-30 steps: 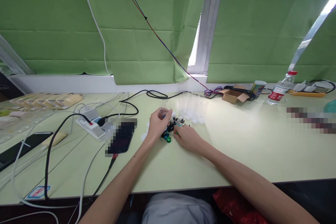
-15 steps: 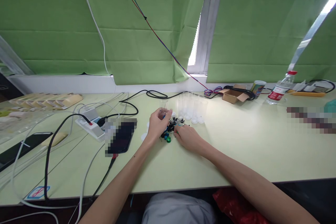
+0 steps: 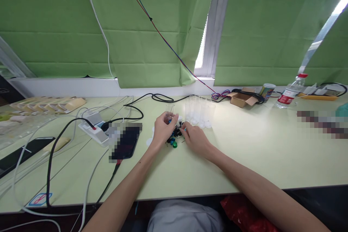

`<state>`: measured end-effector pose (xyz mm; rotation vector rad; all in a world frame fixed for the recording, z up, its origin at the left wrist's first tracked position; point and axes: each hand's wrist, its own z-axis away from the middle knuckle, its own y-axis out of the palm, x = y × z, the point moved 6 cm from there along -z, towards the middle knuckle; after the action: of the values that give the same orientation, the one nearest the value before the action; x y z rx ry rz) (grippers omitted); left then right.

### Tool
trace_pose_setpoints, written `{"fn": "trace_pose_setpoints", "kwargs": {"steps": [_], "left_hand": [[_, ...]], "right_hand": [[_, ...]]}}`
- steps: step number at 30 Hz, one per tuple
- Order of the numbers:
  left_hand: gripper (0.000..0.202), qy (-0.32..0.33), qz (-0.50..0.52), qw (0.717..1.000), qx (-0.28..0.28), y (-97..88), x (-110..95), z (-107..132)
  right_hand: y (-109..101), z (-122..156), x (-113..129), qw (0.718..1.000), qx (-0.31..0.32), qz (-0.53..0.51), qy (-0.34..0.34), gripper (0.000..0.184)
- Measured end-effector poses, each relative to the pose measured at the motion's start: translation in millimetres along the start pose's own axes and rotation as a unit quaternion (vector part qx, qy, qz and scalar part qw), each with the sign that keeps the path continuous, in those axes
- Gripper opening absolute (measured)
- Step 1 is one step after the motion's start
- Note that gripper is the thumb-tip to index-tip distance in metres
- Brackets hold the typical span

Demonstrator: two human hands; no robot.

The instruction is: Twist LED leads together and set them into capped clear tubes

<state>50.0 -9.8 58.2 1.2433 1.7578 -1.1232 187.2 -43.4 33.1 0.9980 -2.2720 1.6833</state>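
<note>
My left hand (image 3: 163, 130) is closed around a clear plastic tube (image 3: 170, 108), whose top shows above the fingers; blue bits show by the fingers. Just right of it lies a heap of small parts (image 3: 178, 131), mostly black, with thin metal leads that look like electronic components. A green round part (image 3: 174, 145) and some blue ones sit at the heap's near edge. My right hand (image 3: 198, 140) is at the heap's right side with its fingertips pinched together over a small bluish part, too tiny to name. Behind it stand several clear tubes (image 3: 199, 110) with white bottoms.
Left of my hands are white discs (image 3: 149, 141), a phone (image 3: 127, 141) on a cable and a white power strip (image 3: 94, 132). Black cable (image 3: 163, 98) runs along the back. An open cardboard box (image 3: 243, 98), a can (image 3: 267, 91) and a water bottle (image 3: 289, 94) stand at back right.
My right hand has shifted slightly up and away from me, and its fingertips have come off the near right edge of the heap. My left hand stays with the tube.
</note>
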Motion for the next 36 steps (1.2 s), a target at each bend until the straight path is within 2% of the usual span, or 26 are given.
{"fn": "trace_pose_setpoints", "kwargs": {"steps": [3,7,12,16,23,29,36], "left_hand": [[0.031,0.018,-0.034,0.999,-0.009,-1.4,-2,0],[0.029,0.042,-0.08,0.996,-0.011,-0.9,-5,1],[0.025,0.066,-0.141,0.988,-0.01,1.0,-11,4],[0.023,0.08,-0.178,0.981,0.005,3.7,-13,5],[0.02,0.113,-0.218,0.969,0.02,8.7,-16,7],[0.02,0.121,-0.22,0.968,0.028,9.8,-15,7],[0.018,0.118,-0.215,0.967,0.062,15.4,-15,9]], "right_hand": [[-9,-1,-3,0.996,-0.073,-0.044,0.002,0.016],[-22,1,-5,0.978,-0.179,-0.109,0.003,0.017],[-33,7,-2,0.95,-0.25,-0.186,-0.002,0.016],[-37,9,1,0.938,-0.275,-0.21,-0.023,0.015],[-38,9,2,0.933,-0.299,-0.198,-0.04,0.014],[-42,11,4,0.926,-0.315,-0.204,-0.052,0.014],[-44,13,3,0.921,-0.322,-0.215,-0.04,0.016]]}}
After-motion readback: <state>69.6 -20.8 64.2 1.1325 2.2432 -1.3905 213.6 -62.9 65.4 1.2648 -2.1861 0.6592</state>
